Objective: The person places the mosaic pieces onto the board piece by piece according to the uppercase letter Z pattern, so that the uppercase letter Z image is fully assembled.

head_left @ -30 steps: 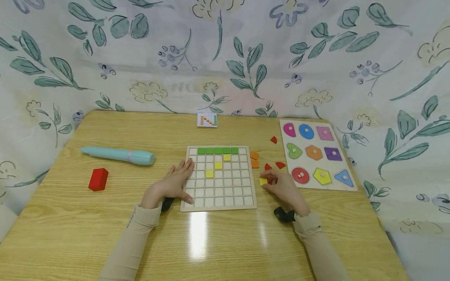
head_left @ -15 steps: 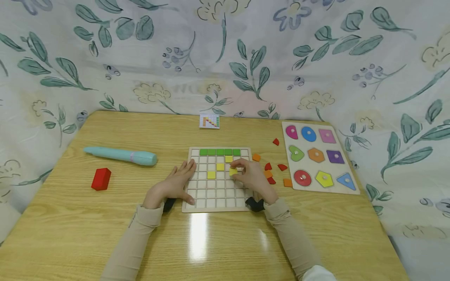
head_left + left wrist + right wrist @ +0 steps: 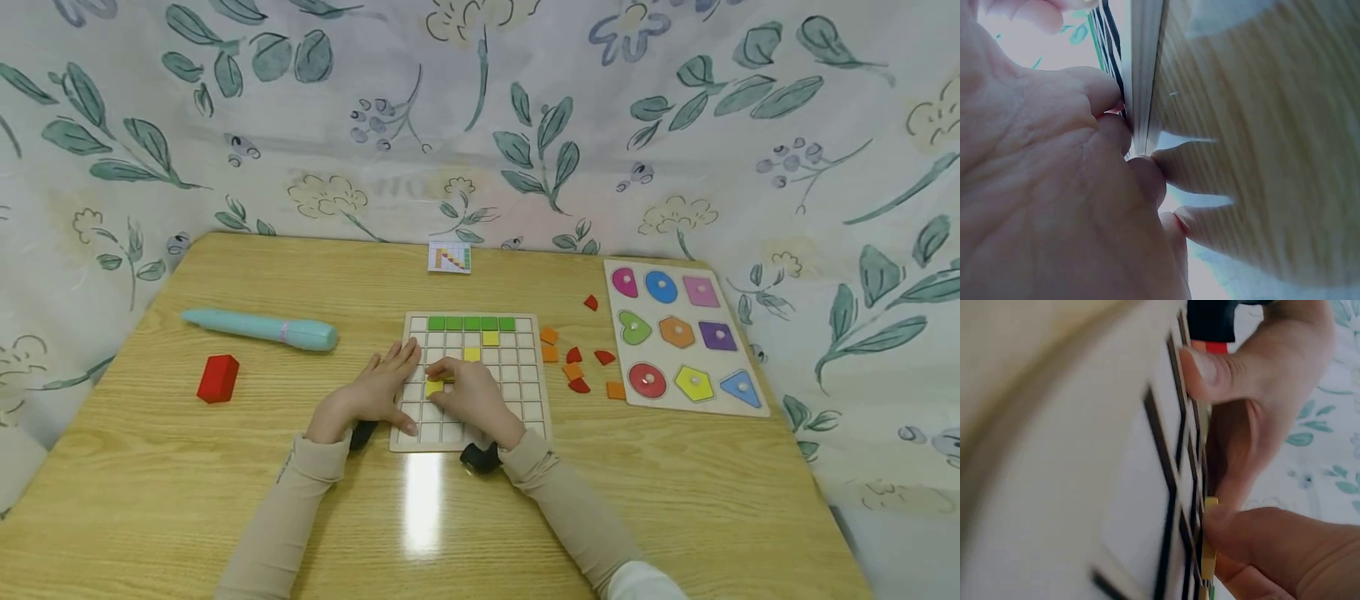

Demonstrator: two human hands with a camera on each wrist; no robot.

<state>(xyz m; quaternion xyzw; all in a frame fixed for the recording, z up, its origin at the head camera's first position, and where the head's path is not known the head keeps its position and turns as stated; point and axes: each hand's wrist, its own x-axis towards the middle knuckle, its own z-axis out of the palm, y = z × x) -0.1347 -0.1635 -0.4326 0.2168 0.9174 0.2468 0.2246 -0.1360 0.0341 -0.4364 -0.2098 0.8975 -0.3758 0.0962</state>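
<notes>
My right hand reaches over the wooden grid board and pinches a yellow square tile between thumb and fingers, low over the left part of the grid. In the right wrist view this yellow tile stands edge-on against the board's surface beside the thumb. My left hand rests with spread fingers on the board's left edge. The left wrist view has its palm close up, fingers at the board's edge. Green tiles form a row near the top, with a yellow tile below them.
Right of the board lie several orange tiles and red quarter-round pieces. Beyond them is a shape puzzle board. A small pattern card stays at the back. To the left are a turquoise stick-like object and a red block.
My right hand has carried the yellow tile from the table right of the board leftward across the grid, near my left hand. The left hand has stayed on the board's edge.
</notes>
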